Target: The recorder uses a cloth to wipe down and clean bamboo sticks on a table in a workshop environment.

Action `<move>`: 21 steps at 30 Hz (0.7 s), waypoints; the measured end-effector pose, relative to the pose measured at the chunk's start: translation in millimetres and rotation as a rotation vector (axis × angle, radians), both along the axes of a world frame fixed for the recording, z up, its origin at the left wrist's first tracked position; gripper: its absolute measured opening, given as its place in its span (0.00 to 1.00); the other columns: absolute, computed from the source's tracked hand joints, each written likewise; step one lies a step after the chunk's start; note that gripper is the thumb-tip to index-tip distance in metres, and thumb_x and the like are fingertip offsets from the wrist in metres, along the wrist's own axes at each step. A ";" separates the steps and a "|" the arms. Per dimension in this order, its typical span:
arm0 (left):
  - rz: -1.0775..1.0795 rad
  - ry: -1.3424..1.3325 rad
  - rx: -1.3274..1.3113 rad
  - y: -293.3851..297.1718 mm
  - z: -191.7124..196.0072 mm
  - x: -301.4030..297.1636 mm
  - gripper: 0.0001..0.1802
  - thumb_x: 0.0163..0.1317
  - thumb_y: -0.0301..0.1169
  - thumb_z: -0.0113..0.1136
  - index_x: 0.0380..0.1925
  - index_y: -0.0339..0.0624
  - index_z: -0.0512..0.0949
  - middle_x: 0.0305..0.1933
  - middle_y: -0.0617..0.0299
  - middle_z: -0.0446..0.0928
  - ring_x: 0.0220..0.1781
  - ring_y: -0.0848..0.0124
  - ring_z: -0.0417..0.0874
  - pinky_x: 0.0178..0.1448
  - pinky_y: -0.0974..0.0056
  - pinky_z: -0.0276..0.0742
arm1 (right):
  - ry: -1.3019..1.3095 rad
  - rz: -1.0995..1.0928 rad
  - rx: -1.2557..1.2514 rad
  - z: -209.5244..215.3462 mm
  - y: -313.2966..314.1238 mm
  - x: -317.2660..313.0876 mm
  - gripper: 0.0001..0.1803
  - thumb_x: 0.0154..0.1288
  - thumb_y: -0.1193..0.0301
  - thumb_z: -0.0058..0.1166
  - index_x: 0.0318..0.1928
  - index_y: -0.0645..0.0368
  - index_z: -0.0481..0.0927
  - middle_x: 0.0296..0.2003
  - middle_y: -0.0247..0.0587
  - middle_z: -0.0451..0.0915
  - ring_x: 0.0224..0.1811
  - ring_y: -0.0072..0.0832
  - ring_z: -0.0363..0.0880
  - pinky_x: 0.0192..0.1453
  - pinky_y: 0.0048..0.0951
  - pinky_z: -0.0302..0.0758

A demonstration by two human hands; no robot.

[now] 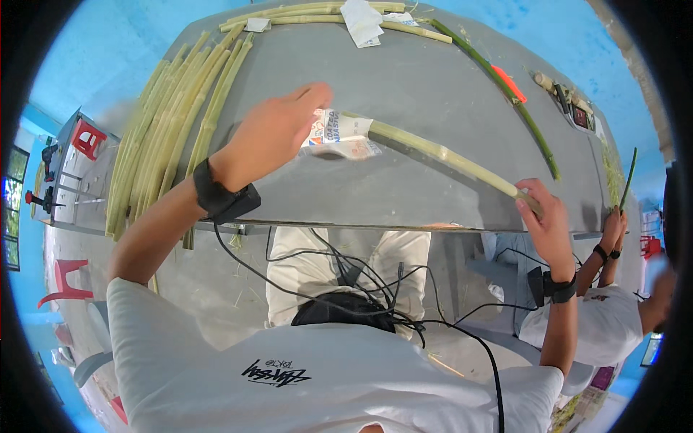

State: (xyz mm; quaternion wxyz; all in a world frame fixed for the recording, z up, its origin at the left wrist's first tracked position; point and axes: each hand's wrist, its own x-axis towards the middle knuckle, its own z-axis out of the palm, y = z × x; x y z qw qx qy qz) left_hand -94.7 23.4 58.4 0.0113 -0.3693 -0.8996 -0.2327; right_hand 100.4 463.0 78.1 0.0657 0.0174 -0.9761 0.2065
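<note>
The stick (447,154), pale yellow-green and ringed with nodes, slants over the surface (433,86), one end near its front edge. The left fingers (312,97) close on a paper (354,130) folded round the stick; the right fingers (533,189) pinch the front-edge end. The paper is white, printed in blue and orange. The surface is grey, blue wall (577,36) beyond it.

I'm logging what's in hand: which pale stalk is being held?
The single stalk near the middle, its right end in the right hand, its left part against paper in the left hand. The other pale stalks touch neither hand.
</note>
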 end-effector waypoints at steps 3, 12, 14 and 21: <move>-0.083 0.196 -0.047 -2.0 -6.4 -5.8 0.12 0.70 0.27 0.65 0.52 0.41 0.83 0.63 0.53 0.79 0.59 0.50 0.84 0.63 0.51 0.79 | 0.012 0.005 0.015 -3.1 2.0 0.9 0.11 0.74 0.73 0.63 0.54 0.55 0.81 0.26 0.44 0.79 0.25 0.40 0.78 0.32 0.36 0.71; -0.237 0.229 -0.231 -14.1 6.7 10.6 0.24 0.71 0.40 0.70 0.63 0.42 0.85 0.65 0.51 0.78 0.68 0.50 0.76 0.72 0.50 0.70 | 0.008 -0.035 -0.009 -7.5 9.9 7.1 0.11 0.75 0.73 0.62 0.55 0.55 0.81 0.26 0.44 0.78 0.25 0.39 0.77 0.33 0.36 0.71; -0.207 0.192 -0.220 -9.2 5.6 11.7 0.24 0.72 0.42 0.70 0.62 0.40 0.85 0.62 0.50 0.80 0.67 0.51 0.78 0.71 0.51 0.71 | -0.025 -0.055 -0.016 -4.4 9.5 6.3 0.11 0.75 0.72 0.62 0.54 0.55 0.81 0.25 0.44 0.77 0.24 0.38 0.76 0.33 0.36 0.71; 0.024 -0.177 0.263 -5.0 19.1 -3.4 0.26 0.83 0.42 0.59 0.68 0.33 0.80 0.57 0.51 0.88 0.58 0.61 0.85 0.67 0.55 0.77 | 0.008 -0.052 0.004 -5.1 5.7 9.1 0.09 0.75 0.72 0.63 0.52 0.56 0.82 0.26 0.45 0.78 0.24 0.38 0.75 0.32 0.36 0.70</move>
